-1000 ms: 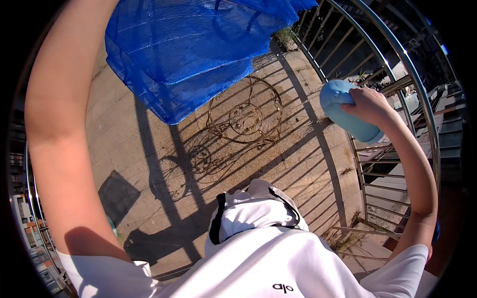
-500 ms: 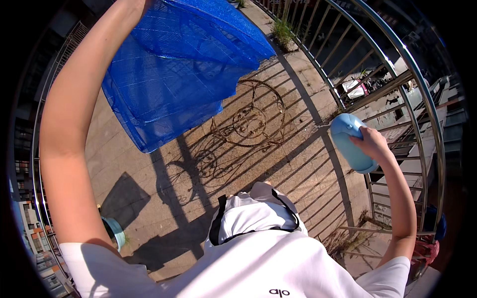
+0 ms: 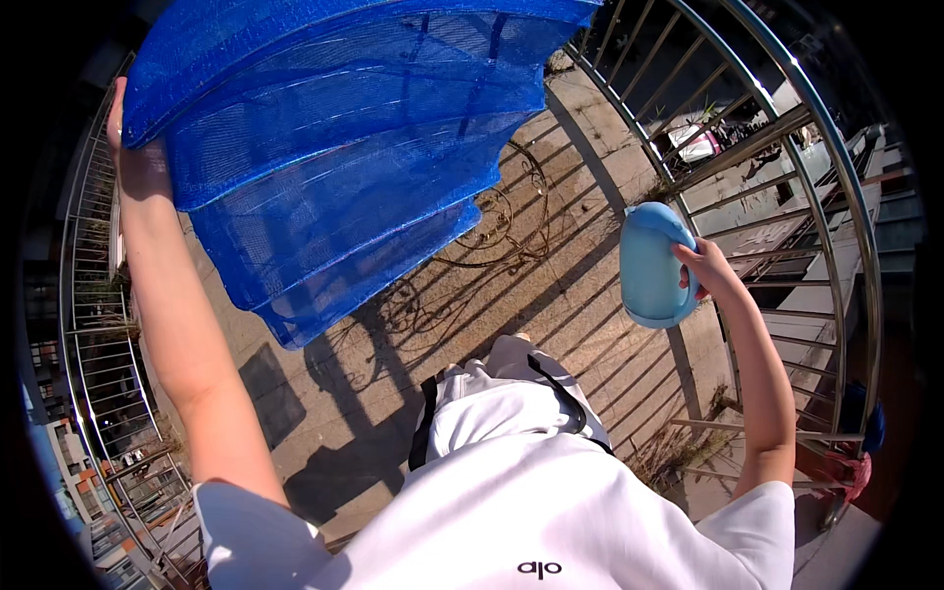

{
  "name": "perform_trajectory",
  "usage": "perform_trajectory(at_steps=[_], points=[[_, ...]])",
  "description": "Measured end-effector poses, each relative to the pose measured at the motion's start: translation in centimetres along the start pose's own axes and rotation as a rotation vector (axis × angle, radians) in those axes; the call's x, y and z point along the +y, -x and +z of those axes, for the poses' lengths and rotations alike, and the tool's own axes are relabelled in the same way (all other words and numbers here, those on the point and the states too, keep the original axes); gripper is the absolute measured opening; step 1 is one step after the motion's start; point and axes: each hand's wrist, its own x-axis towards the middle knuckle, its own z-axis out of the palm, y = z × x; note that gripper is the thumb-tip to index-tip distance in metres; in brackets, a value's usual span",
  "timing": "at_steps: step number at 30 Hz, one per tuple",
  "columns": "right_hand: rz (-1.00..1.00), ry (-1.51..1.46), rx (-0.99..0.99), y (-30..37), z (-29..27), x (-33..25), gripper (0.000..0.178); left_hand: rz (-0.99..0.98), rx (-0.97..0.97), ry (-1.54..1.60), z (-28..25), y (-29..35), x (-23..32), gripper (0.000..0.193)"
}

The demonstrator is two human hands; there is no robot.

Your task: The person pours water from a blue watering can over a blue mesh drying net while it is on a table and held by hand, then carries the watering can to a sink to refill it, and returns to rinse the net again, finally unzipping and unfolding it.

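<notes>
A blue mesh hanging net [image 3: 344,157] with several stacked tiers fills the upper left, its top out of view. My left hand [image 3: 126,123] is raised against the net's left rim, a finger stretched upward and the rest partly hidden by the mesh. Off to the right, my right hand [image 3: 706,267] grips the handle of a light-blue plastic jug [image 3: 649,265]. The jug is held in the air, apart from the net.
A curved metal railing [image 3: 836,177] runs along the right, and another railing [image 3: 74,295] along the left. On the paved floor [image 3: 580,315] below lies a rusty round metal frame [image 3: 541,211], partly behind the net. Weeds [image 3: 678,457] grow near the right railing's foot.
The net has swung and spread to the left and nearer, covering more of the metal frame. My left hand has come into view at its rim. The jug has moved slightly left and turned more upright.
</notes>
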Motion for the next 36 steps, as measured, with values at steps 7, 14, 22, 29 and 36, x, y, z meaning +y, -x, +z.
perform_trajectory(at_steps=[7,14,22,29,36], points=[[0.074,0.159,-0.027,-0.3,1.1,3.9,0.032,-0.818,0.613,0.108,-0.3,11.8,-35.8,0.05],[0.088,0.103,0.071,1.9,-0.9,5.6,0.031,-0.626,0.777,0.38,3.7,1.1,-32.7,0.039],[0.054,-0.061,0.123,3.7,-0.7,6.3,0.027,-0.077,0.526,0.626,13.5,-13.2,-11.6,0.03],[0.122,-0.126,0.111,4.2,0.3,8.8,0.024,0.206,0.136,0.296,14.0,-15.0,-4.2,0.027],[0.214,-0.096,0.112,4.2,1.1,11.3,0.027,-0.128,-0.207,-0.428,20.3,-5.5,-12.0,0.038]])
